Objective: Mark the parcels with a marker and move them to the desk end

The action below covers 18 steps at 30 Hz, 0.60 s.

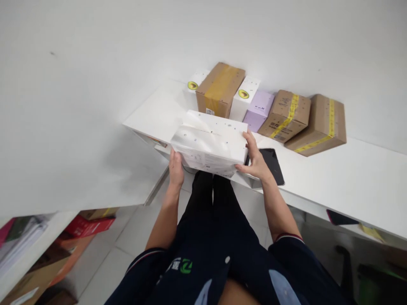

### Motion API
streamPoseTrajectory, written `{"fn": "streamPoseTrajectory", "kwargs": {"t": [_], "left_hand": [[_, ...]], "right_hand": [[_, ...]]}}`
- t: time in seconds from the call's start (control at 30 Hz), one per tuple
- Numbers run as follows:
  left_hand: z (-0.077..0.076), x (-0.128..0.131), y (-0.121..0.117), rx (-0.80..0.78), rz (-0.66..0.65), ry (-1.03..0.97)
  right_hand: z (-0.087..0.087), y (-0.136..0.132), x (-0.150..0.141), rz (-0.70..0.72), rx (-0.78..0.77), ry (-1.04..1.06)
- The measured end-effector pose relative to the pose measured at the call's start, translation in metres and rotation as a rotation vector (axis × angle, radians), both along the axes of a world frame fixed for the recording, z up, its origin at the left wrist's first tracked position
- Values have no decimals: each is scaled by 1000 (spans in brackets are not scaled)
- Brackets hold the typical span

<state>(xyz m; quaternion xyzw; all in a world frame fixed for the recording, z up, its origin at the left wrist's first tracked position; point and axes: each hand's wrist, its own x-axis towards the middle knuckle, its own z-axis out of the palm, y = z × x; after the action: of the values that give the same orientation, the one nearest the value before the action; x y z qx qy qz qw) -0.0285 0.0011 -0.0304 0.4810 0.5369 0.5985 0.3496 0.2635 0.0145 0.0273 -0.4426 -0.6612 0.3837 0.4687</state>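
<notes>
A white box (211, 142) with small printed marks is held between my two hands over the front edge of the desk. My left hand (176, 169) presses against its left end, mostly below the edge. At the right end my right hand (255, 159) grips it, thumb on the near side and fingers round the far corner. Shiny clear wrap or tape seems to cover part of the box. Just behind it stand a brown carton (221, 87) with yellowish tape and a white box with an avocado picture (244, 96).
Along the wall on the white desk (356, 178) are a lilac box (259, 109) and two taped cartons (288, 114) (318, 125). A black tablet (271, 165) lies right of my hand. Shelves with a red box (87, 226) stand lower left.
</notes>
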Motion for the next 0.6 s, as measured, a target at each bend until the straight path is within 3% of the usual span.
{"fn": "streamPoseTrajectory", "kwargs": {"t": [0.1, 0.17, 0.3, 0.4, 0.5, 0.6], "left_hand": [[-11, -2, -4, -34, -20, -96], [-9, -3, -1, -52, -17, -135], [14, -4, 15, -105, 30, -154], [36, -2, 24, -122, 69, -10], [52, 4, 21, -66, 117, 164], [58, 10, 9, -12, 98, 210]], "right_hand": [[-9, -2, -3, -76, -61, 140], [-12, -8, -3, -120, -80, 229], [-7, -13, -9, -209, -153, 299], [3, -9, -18, -337, -186, 209], [9, -8, -25, -402, -147, 141], [12, -13, -26, -388, -107, 170]]}}
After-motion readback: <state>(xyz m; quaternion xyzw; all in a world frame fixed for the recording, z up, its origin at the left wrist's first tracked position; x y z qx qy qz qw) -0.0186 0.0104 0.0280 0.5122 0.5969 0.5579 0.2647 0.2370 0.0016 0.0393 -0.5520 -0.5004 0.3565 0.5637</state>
